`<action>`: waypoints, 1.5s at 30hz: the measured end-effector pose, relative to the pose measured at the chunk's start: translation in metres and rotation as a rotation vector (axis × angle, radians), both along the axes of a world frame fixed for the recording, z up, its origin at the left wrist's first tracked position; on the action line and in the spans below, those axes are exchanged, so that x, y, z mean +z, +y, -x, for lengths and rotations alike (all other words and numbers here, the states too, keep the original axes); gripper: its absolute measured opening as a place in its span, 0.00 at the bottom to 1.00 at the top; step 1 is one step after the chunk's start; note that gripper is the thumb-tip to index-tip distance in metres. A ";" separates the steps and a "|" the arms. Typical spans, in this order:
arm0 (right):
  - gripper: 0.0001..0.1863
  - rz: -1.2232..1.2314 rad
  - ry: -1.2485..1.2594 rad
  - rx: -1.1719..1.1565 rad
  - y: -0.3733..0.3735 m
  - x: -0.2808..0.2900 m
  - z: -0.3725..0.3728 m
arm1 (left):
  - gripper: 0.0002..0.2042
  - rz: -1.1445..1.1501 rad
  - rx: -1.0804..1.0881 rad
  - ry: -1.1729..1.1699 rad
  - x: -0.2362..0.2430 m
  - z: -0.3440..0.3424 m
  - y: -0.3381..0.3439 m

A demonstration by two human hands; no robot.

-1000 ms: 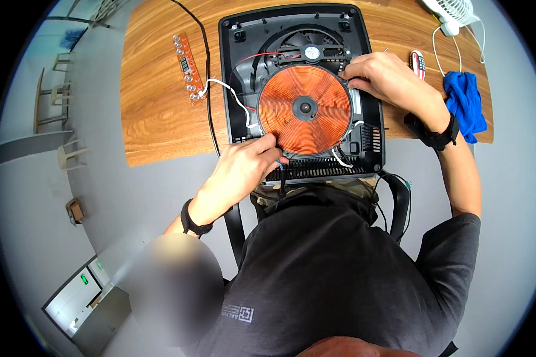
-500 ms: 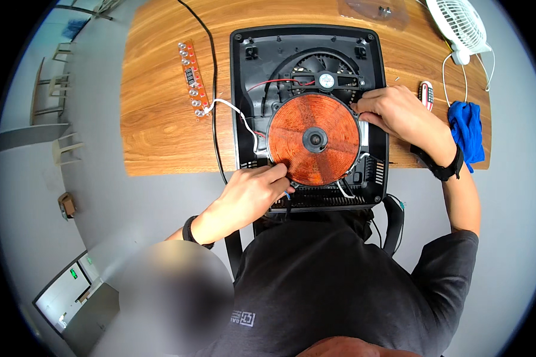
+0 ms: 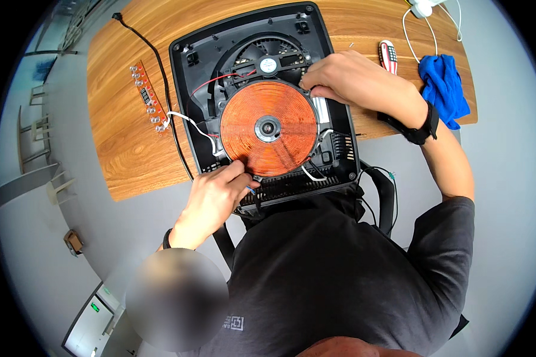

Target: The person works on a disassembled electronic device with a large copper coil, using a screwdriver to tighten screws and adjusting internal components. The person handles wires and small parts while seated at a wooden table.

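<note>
A black induction cooker housing lies open at the table's near edge and overhangs it. Inside sits a round copper-coloured induction coil with a dark ring at its centre. My left hand is closed at the coil's near-left rim, its fingertips partly hidden and a bit of blue showing by them. With fingers and thumb drawn together, my right hand grips the far-right rim. A black cooling fan with a round white label is beyond the coil. White wires lead left to an orange circuit board.
A black power cord runs between board and housing. Right of the housing are a red-and-white handheld device and a blue cloth. Part of a white appliance with its cable shows at the far right. A chair arm stands near the housing.
The whole view has shifted and tilted, so table and housing appear turned and farther up and left. Both hands stay at the same spots on the coil's rim.
</note>
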State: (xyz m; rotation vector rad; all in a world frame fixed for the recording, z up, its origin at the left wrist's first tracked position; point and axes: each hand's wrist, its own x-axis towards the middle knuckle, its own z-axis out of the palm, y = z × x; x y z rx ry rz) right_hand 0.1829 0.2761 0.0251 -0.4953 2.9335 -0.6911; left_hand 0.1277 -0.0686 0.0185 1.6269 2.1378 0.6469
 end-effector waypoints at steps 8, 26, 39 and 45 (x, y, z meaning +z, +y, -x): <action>0.10 -0.115 0.012 0.029 0.001 -0.002 -0.004 | 0.09 0.039 0.012 0.104 0.007 -0.002 0.000; 0.13 -0.053 0.033 0.018 0.005 -0.001 -0.013 | 0.09 0.059 0.029 0.073 0.010 -0.003 -0.003; 0.17 -0.127 0.078 -0.668 0.114 0.002 -0.089 | 0.13 0.157 0.007 0.019 0.035 0.002 -0.001; 0.32 -0.188 -0.018 -0.832 0.109 -0.031 -0.110 | 0.11 0.265 -0.040 0.065 0.073 0.004 0.015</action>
